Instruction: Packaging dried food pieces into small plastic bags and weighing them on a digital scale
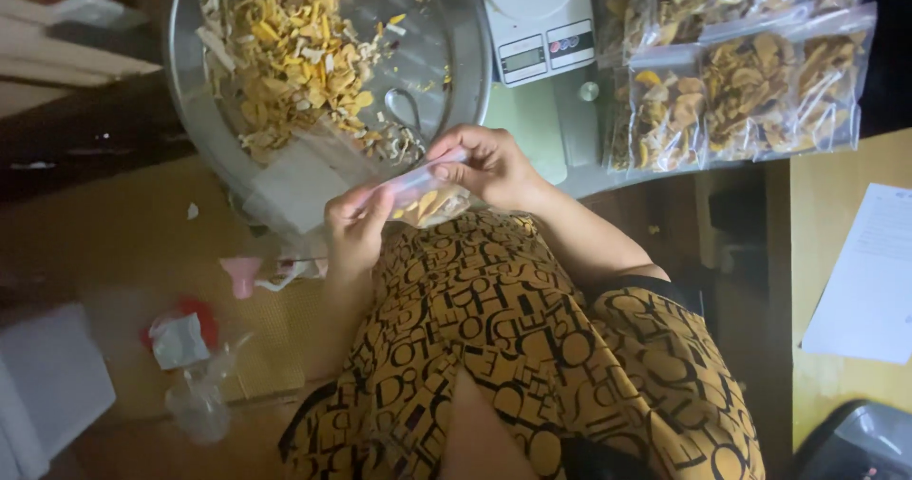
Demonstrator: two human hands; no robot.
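Head view | both hands pinch small clear bag (418,193) | long axis left-right, tilted up rightward

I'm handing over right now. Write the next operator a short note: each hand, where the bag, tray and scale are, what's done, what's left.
Left hand pinches one end of the small clear plastic zip bag of dried yellow slices; right hand pinches the other end, along the top edge.
Round metal tray of loose dried slices sits just beyond the hands; white digital scale is beside it.
Done: several filled clear bags lie next to the scale.
Left: whether this bag's top is closed can't be seen; loose slices remain in the tray.
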